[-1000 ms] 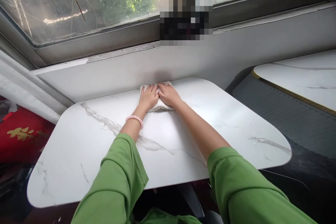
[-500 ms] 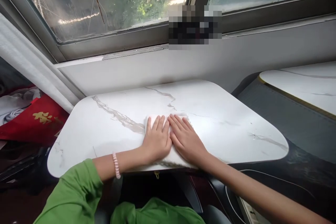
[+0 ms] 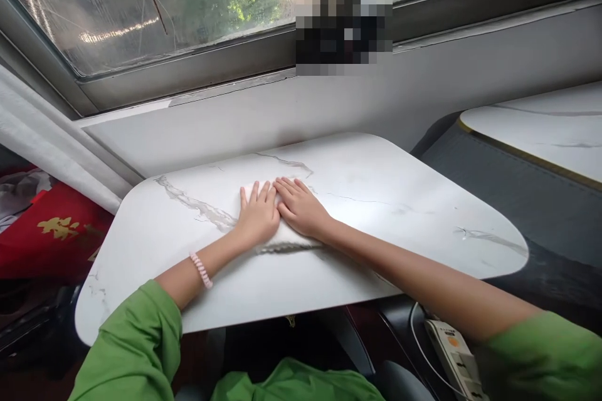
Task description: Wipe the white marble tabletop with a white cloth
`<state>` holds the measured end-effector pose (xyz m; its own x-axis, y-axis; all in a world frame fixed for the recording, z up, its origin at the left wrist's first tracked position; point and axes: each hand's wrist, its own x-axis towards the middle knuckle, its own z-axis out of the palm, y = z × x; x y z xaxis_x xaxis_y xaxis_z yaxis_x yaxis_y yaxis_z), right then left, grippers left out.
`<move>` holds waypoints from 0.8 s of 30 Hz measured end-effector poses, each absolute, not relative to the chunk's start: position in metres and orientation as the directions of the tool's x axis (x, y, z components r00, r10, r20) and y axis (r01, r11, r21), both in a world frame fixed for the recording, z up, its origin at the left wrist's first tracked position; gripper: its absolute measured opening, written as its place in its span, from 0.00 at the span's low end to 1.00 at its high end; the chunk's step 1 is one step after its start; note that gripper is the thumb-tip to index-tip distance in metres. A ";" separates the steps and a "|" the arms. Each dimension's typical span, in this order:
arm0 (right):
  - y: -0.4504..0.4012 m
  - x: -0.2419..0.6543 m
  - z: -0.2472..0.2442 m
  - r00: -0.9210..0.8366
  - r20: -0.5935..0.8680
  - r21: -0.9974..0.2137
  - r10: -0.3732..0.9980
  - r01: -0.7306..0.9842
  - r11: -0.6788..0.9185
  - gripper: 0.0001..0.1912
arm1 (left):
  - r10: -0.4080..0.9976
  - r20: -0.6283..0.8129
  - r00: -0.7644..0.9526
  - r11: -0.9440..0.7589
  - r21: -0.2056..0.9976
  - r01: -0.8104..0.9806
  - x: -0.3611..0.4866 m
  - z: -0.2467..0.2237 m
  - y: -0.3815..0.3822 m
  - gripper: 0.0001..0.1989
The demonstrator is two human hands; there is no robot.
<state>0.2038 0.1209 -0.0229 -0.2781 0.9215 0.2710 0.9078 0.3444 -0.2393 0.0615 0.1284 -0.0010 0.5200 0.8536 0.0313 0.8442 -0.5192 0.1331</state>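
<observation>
A folded white cloth (image 3: 289, 239) lies flat on the white marble-patterned tabletop (image 3: 385, 194), near its middle. My left hand (image 3: 258, 213) rests palm down on the cloth's left part, fingers stretched out and slightly spread. Beside it, my right hand (image 3: 301, 207) presses flat on the right part with its fingers extended. The thumbs are close together or touching. Much of the cloth is hidden under both palms; its scalloped near edge shows below them. A pink coiled band (image 3: 201, 270) circles my left wrist.
A window (image 3: 197, 6) and its sill run behind the tabletop. On the left hang a white curtain (image 3: 51, 138) and a red bag (image 3: 51, 232) with gold characters. A second marble-patterned top (image 3: 540, 131) stands at right; a power strip (image 3: 456, 351) with a white cable is below.
Both hands have slid the cloth away from the tabletop's near edge, farther toward the window. The camera view has shifted a little, and the power strip shows more.
</observation>
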 end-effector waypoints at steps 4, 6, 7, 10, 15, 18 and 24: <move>0.182 0.187 -0.021 -0.207 0.248 -0.264 0.946 0.925 0.272 0.30 | 0.859 0.085 0.505 -0.512 0.124 0.850 0.054 -0.005 0.195 0.25; 0.209 0.180 -0.021 -0.169 0.259 -0.275 0.951 0.931 0.240 0.29 | 0.850 0.095 0.518 -0.526 0.109 0.843 0.050 -0.005 0.225 0.25; 0.220 0.177 -0.021 -0.150 0.267 -0.279 0.952 0.934 0.225 0.28 | 0.845 0.103 0.525 -0.534 0.105 0.839 0.048 -0.004 0.238 0.25; 0.246 0.172 -0.022 -0.118 0.291 -0.291 0.949 0.934 0.205 0.27 | 0.834 0.137 0.535 -0.550 0.108 0.828 0.044 -0.004 0.267 0.24; 0.264 0.173 -0.022 -0.145 0.310 -0.306 0.940 0.921 0.242 0.25 | 0.846 0.159 0.509 -0.528 0.121 0.840 0.043 -0.005 0.284 0.23; 0.265 0.175 -0.021 -0.155 0.298 -0.306 0.942 0.919 0.248 0.26 | 0.858 0.152 0.490 -0.506 0.099 0.857 0.045 -0.006 0.283 0.23; 0.239 0.176 -0.020 -0.196 0.272 -0.304 0.942 0.911 0.278 0.29 | 0.879 0.115 0.463 -0.470 0.044 0.882 0.044 -0.006 0.250 0.24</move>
<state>0.1756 0.2386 -0.0195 -0.1965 0.9420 0.2719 0.9114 0.2777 -0.3036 0.0444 0.2496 -0.0061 0.4630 0.8789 0.1150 0.8815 -0.4701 0.0440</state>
